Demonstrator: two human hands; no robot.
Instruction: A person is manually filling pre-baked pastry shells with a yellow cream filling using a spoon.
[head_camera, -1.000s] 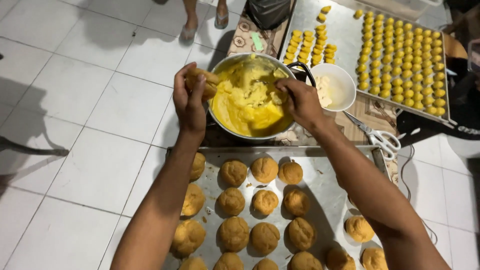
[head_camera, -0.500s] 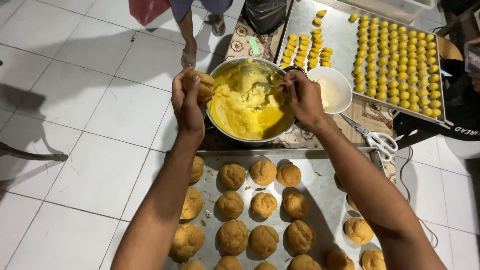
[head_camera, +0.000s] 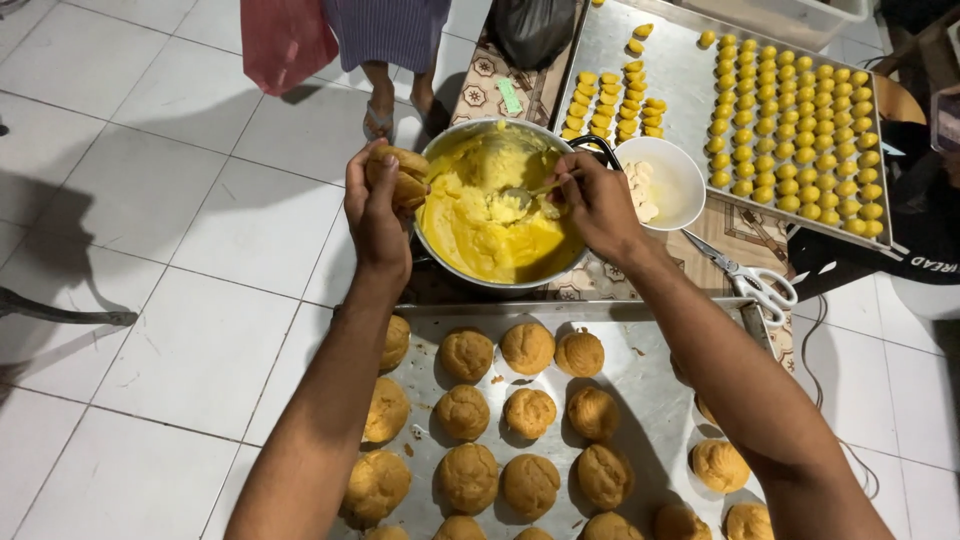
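The left hand is clasped round a split puff at the left rim of the metal bowl of yellow custard; the right hand pinches a spoon sunk in it; the puffs on the near tray look unfilled, so most work seems left; white floor tiles, a far tray of small yellow pieces.

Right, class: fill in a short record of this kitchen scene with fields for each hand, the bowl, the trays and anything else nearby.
left hand: holds a split baked puff beside the bowl
right hand: grips a spoon dipped in the filling
metal bowl: yellow cream, partly scooped
near tray: rows of browned puffs
far tray: many small yellow pieces
white bowl: pale pieces inside
scissors: on the mat, right of the bowl
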